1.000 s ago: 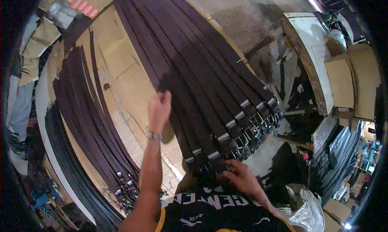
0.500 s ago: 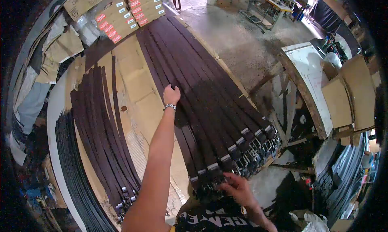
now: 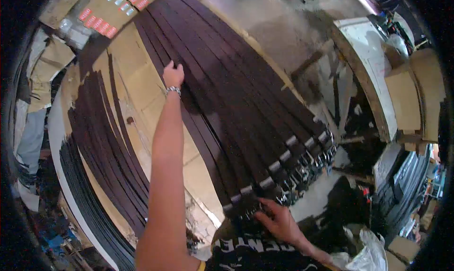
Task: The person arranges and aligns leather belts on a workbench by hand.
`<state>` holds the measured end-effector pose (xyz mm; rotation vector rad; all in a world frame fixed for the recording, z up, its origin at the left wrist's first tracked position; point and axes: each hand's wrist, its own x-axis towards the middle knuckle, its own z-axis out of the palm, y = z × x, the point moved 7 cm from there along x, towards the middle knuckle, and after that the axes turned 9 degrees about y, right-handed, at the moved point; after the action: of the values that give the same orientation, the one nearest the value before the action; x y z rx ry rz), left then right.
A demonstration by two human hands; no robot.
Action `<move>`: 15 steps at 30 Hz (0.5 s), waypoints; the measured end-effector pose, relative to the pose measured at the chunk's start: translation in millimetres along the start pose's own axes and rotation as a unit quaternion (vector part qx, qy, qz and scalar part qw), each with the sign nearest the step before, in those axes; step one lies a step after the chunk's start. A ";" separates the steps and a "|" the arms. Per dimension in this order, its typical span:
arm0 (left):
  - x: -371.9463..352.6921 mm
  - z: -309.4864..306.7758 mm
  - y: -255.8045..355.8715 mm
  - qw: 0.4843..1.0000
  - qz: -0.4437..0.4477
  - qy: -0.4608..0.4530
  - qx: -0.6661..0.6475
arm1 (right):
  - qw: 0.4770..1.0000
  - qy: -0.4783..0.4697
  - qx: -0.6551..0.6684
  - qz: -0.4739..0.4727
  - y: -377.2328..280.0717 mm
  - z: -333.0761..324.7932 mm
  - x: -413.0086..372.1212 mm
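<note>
Dark brown belts point(image 3: 227, 82) lie side by side in a wide row, their metal buckles point(image 3: 302, 169) bunched at the near right end. My left hand point(image 3: 174, 75), with a bracelet at its wrist, is far up the row near its left edge. Its fingers are curled on a belt, their tips partly hidden. My right hand point(image 3: 279, 219) is at the near buckle end, in front of my body. Its thumb and forefinger are apart beside the buckles, and I see nothing clearly held between them.
Cardboard point(image 3: 142, 77) covers the table under the belts. More brown belts point(image 3: 101, 129) and thin black strips point(image 3: 87, 190) lie at left. Labelled boxes point(image 3: 99, 8) stand at the far left. A white-topped bench point(image 3: 366, 68) with cardboard pieces is at right.
My left hand has slid farther up the belts, away from my body. My right hand stays by the buckles. The view has tilted downward.
</note>
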<state>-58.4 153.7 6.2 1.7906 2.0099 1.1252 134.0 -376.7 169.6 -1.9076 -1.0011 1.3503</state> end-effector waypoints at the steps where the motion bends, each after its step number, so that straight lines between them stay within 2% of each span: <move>1: 0.3 0.8 1.4 0.999 0.023 -0.026 -0.036 | 1.000 0.013 -0.014 -0.008 3.1 2.8 -2.1; 2: -9.1 -8.6 9.1 0.999 0.028 -0.025 -0.022 | 1.000 0.020 -0.016 -0.009 4.7 4.7 -5.4; 4: -35.7 -3.7 -17.3 0.981 -0.108 -0.077 -0.138 | 0.999 0.036 -0.026 -0.022 4.3 4.0 -9.0; 8: -166.8 -101.5 35.0 0.970 -0.058 -0.108 -0.212 | 0.990 0.099 -0.068 -0.078 1.1 -1.4 -20.6; 10: -233.3 -131.9 26.9 0.968 -0.089 -0.142 -0.189 | 0.984 0.126 -0.077 -0.095 13.3 -1.5 -28.2; 12: -284.6 -176.3 45.6 0.975 -0.065 -0.165 -0.133 | 0.977 0.149 -0.089 -0.128 13.7 -2.9 -32.2; 15: -337.9 -216.2 67.7 0.962 -0.092 -0.195 -0.167 | 0.971 0.177 -0.074 -0.146 12.7 -11.3 -38.1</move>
<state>-63.8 -243.9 92.0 1.4826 1.6072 0.9036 140.1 -415.9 182.1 -1.9276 -1.1645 0.7550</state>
